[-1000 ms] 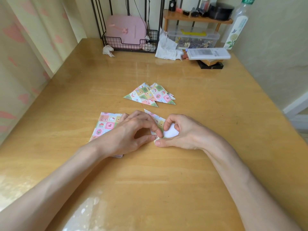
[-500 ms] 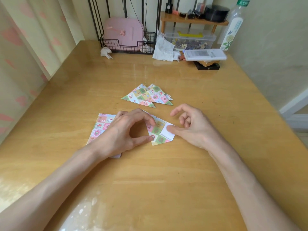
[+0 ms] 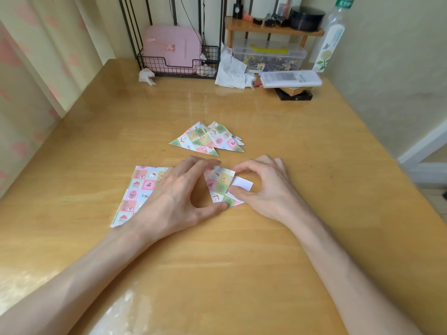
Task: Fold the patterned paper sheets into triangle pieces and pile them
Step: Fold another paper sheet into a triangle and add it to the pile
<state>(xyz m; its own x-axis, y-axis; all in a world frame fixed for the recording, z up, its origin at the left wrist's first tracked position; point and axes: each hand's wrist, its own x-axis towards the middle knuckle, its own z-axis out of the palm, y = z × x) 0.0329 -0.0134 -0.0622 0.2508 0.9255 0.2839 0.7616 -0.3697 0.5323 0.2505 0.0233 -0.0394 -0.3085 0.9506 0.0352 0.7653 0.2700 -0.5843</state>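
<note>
A partly folded patterned paper piece [image 3: 219,187] lies on the wooden table [image 3: 242,250] between my hands, its white underside showing as a flap on the right. My left hand [image 3: 174,197] pins it with curled fingertips at the top edge and the thumb at the bottom corner. My right hand [image 3: 263,187] pinches the white flap between thumb and forefinger. A stack of unfolded patterned sheets [image 3: 137,192] lies partly under my left hand. Behind them sits a pile of finished triangle pieces [image 3: 208,140].
Along the table's far edge stand a black wire basket [image 3: 174,65] with a pink case, crumpled tissues [image 3: 231,70], a clear plastic box [image 3: 268,58], a white remote [image 3: 290,78] on small boxes, a bottle [image 3: 331,42] and a small wooden shelf [image 3: 273,29].
My right hand opened and drew back, then returned and now pinches the white flap. The piece between my hands was unfolded, exposing more pattern. My left hand stayed on the paper.
</note>
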